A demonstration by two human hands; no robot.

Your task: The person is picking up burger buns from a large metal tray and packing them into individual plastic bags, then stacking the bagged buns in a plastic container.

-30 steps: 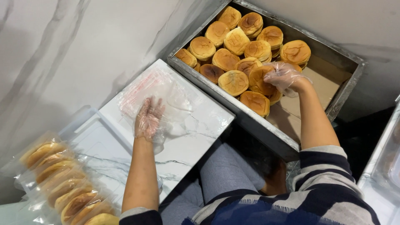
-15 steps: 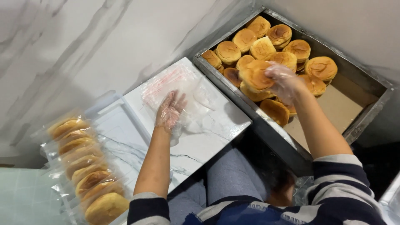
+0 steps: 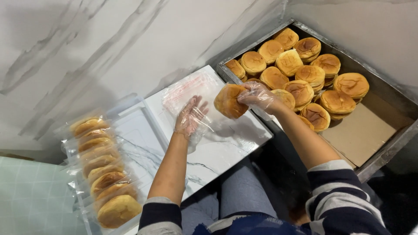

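Now a bun (image 3: 230, 101) is pinched by right hand (image 3: 257, 95) fingers, lifted from the tray (image 3: 394, 146); left hand (image 3: 190, 116) fingers are spread on the clear bags (image 3: 185, 89).

Your right hand (image 3: 260, 96) in a clear film glove holds a golden-brown bun (image 3: 229, 101). The buns (image 3: 300, 69) in your grey metal tray (image 3: 394, 143) match, over tan paper. Your slab (image 3: 226, 148) is white with grey veining. Your sleeves (image 3: 344, 196) are navy with pale stripes. The bag (image 3: 191, 89) print looks reddish, perhaps.

Bun (image 3: 229, 101) now out of tray (image 3: 383, 150)
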